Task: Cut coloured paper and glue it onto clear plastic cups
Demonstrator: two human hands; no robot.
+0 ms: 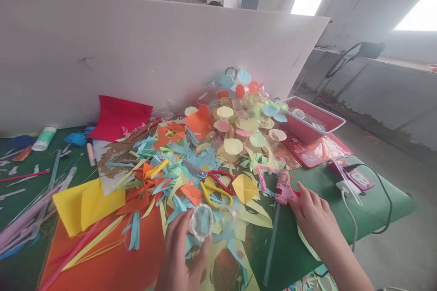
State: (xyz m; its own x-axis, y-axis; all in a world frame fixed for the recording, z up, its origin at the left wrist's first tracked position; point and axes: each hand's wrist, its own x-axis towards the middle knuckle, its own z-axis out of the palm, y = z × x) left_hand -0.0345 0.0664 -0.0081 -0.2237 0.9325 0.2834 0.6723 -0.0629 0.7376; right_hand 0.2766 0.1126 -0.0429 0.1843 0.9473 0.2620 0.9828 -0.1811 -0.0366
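Note:
My left hand holds a small clear plastic cup by its whitish round rim, between thumb and fingers. At the right, my right hand has its thumb and fingers on a pink hot glue gun, whose tip is crusted brown. A long translucent glue stick slants down from the gun. Scissors with red and yellow handles lie on paper scraps beyond my left hand. Behind them rises a heap of clear plastic cups topped with coloured paper discs.
A pink basket stands at the back right. Near it lie a power strip and black cable. A white board closes off the back. Yellow paper, red paper and a glue bottle lie left.

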